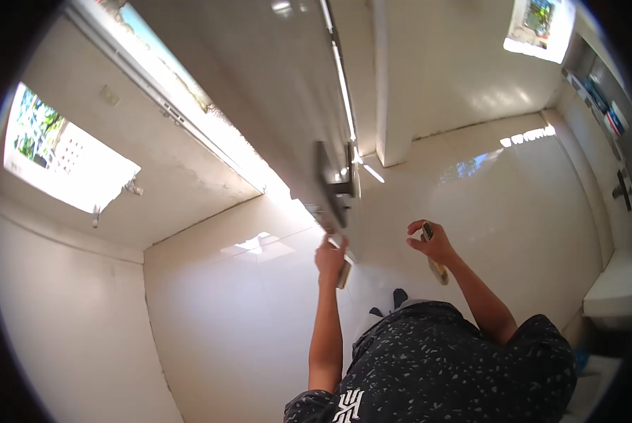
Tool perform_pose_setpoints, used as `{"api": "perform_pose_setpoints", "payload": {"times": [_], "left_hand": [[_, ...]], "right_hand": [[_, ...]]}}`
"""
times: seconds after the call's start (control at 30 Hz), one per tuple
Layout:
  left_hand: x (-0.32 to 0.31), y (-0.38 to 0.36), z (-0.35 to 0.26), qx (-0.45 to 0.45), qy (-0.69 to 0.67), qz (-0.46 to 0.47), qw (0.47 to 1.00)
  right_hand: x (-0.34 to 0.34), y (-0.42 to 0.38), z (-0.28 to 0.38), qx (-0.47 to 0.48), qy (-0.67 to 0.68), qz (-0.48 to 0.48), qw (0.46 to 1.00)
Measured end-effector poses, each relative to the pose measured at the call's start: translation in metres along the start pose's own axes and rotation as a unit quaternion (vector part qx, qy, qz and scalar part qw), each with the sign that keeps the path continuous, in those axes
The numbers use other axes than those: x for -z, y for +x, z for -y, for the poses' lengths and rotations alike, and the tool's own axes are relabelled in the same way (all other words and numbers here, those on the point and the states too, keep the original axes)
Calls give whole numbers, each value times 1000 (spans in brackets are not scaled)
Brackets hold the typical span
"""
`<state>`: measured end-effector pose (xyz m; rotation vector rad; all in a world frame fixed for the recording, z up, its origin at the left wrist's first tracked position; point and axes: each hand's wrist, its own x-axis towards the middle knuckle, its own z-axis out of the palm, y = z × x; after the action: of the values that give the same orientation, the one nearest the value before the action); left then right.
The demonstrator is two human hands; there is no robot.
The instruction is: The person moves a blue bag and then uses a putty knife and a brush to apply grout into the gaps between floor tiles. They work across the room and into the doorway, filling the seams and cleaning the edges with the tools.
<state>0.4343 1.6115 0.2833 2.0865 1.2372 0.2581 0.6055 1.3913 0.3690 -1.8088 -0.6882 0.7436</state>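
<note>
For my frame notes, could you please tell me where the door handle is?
In the head view, the door handle is near the middle, by the right edge of the door, just above the left hand.

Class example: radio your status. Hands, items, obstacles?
Left hand holds pale item by door. Right hand holds brush-like tool. Blurred door handle just beyond left hand.

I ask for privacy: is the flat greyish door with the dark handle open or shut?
Open: the door stands away from its frame, with bright daylight between.
</note>
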Motion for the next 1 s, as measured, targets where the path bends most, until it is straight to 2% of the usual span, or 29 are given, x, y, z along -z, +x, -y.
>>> {"api": "perform_pose_setpoints", "payload": {"times": [0.1, 0.17, 0.2, 0.23, 0.27, 0.3, 0.33, 0.4, 0.43, 0.5, 0.53, 0.6, 0.63, 0.7, 0.77, 0.83, 0.9, 0.97, 1.0], "left_hand": [[-11, -26, -29, -66, -37, 75, 994], [-23, -26, -19, -23, -127, 126, 984], [-54, -24, 9, -25, -220, 82, 972], [-58, -31, 27, -20, -218, 89, 972], [-57, -39, 42, 97, -415, 121, 896], [-59, -44, 55, 209, -589, 143, 768], [-64, -48, 69, 210, -589, 150, 766], [-70, -60, 100, 417, -722, 61, 548], [-72, -71, 112, 426, -715, 69, 550], [-77, -77, 125, 462, -732, 86, 494], [-82, -72, 126, 465, -729, 91, 494], [-94, -78, 130, 471, -680, 108, 551], [-103, -79, 133, 482, -676, 107, 548], [-108, -66, 121, 456, -653, 102, 596], [-122, -53, 124, 453, -644, 120, 605], [-134, -31, 133, 406, -659, 168, 611], [-138, -6, 141, 422, -652, 168, 607], [-136, 27, 134, 435, -646, 170, 604], [-137, 43, 130, 430, -666, 169, 586]], "right_hand": [[-4, 5, -7, 23, 46, 1, 999], [3, 14, -25, 39, 39, 4, 998], [9, 14, -34, 56, 47, -34, 997], [15, 7, -43, 67, 56, -74, 993], [30, 5, -53, -10, 50, -55, 997], [38, 1, -57, -22, 93, -104, 990], [46, -1, -57, -29, 136, -155, 978], [70, -6, -54, -24, 173, -255, 951], [92, -10, -64, -48, 175, -278, 943], [135, -18, -76, -65, 197, -339, 918], [153, -23, -81, -59, 196, -353, 913], [197, -34, -104, -64, 200, -356, 911], [215, -37, -130, -74, 214, -354, 907], [250, -38, -170, -112, 263, -357, 889], [277, -40, -205, -128, 269, -354, 887], [295, -42, -235, -151, 275, -354, 881], [291, -47, -261, -144, 284, -428, 846], [210, -12, -204, -136, 216, -586, 769], [198, -18, -239, -191, 178, -625, 736]]}}
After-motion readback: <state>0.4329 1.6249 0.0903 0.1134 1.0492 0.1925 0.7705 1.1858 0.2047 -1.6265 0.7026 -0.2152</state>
